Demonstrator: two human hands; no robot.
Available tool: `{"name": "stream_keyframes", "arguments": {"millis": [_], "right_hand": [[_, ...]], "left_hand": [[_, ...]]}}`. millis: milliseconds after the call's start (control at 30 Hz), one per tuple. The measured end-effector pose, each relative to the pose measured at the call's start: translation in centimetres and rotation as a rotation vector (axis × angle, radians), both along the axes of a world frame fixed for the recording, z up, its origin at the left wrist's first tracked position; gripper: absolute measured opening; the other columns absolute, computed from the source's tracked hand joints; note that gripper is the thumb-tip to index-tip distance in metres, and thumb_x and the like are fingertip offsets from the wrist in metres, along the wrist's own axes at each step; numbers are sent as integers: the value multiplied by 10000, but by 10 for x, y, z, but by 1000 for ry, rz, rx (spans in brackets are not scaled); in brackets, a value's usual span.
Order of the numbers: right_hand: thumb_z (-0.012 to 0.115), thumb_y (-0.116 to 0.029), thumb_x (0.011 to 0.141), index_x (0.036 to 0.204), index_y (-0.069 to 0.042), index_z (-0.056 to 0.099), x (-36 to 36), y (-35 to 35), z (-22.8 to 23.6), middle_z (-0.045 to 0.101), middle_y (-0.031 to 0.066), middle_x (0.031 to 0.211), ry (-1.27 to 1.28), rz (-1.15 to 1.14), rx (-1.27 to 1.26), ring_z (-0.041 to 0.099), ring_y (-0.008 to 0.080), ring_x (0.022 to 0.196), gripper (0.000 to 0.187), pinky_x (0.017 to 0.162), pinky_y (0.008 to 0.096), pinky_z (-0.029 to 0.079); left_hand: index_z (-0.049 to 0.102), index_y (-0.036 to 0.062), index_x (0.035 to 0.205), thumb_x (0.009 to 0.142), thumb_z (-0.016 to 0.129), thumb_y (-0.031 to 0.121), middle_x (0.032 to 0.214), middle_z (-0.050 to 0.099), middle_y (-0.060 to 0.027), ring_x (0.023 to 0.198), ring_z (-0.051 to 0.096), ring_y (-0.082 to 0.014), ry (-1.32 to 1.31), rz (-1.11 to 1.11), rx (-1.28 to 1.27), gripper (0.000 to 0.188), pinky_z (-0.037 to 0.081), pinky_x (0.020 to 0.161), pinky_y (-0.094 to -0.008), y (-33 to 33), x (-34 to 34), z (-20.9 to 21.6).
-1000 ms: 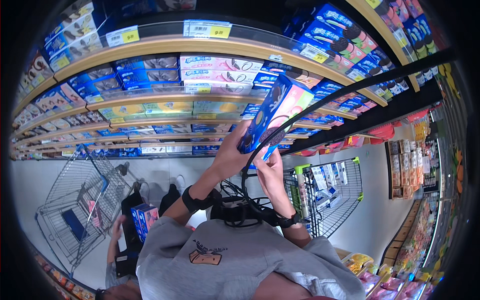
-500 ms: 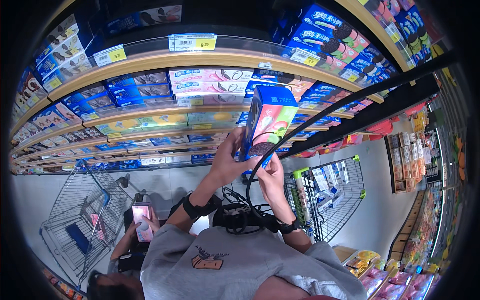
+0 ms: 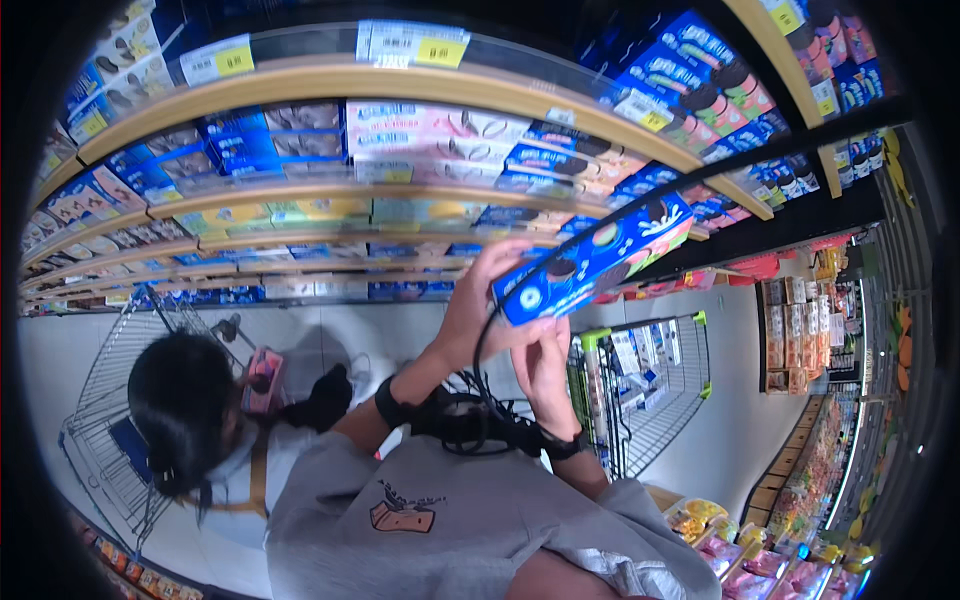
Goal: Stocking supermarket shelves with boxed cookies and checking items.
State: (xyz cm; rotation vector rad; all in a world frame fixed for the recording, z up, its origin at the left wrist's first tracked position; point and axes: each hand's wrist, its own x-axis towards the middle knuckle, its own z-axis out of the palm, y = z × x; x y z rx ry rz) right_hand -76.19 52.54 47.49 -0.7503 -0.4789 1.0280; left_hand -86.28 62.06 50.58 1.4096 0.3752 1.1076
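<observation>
A blue cookie box [image 3: 590,262] is held up at a slant before the shelves, with pictures of dark cookies on its narrow side. My left hand [image 3: 487,305] grips its lower left end, with fingers behind and thumb below. Just under that end is my right hand [image 3: 543,372], its fingers curled close to the left hand. The box and left hand partly hide its fingertips, so whether it holds anything is unclear. A black cable [image 3: 690,180] passes in front of the box and runs down by my left hand.
Shelves of boxed cookies [image 3: 440,135] curve across the front, with wooden edges [image 3: 330,92]. A green-handled cart [image 3: 660,395] with boxes stands at right; another wire cart [image 3: 105,400] is at left. Beside me, a person [image 3: 185,410] bends near a pink box [image 3: 263,380].
The cookie box has turned from upright to slanted, its far end swinging right, showing another side. My right hand has slipped lower on it. The person at left has leaned forward.
</observation>
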Motion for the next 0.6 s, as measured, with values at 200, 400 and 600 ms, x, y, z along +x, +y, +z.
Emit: {"name": "stream_keyframes", "arguments": {"millis": [200, 400, 600], "right_hand": [[318, -510, 990, 1340, 20, 362, -1, 18, 12, 500, 165, 1277, -71, 115, -42, 502, 258, 1191, 636, 982, 364, 442], [353, -539, 971, 1314, 23, 395, 0, 5, 6, 527, 143, 1209, -18, 58, -52, 530, 228, 1119, 661, 985, 358, 428], [499, -245, 979, 1204, 8, 494, 18, -6, 3, 582, 103, 1143, 14, -95, -4, 567, 181, 1060, 338, 973, 359, 445]], "left_hand": [[488, -47, 1222, 716, 765, 11, 1076, 637, -117, 927, 611, -93, -145, -34, -251, 580, 508, 788, -223, -10, 20, 11], [493, -46, 1226, 722, 774, 36, 1132, 603, -124, 979, 606, -118, -46, -59, -223, 583, 512, 849, -252, -20, 22, 11], [557, -8, 1186, 698, 776, 163, 1050, 669, -115, 942, 634, -133, 77, -49, -68, 562, 521, 796, -254, -5, 32, 5]]}}
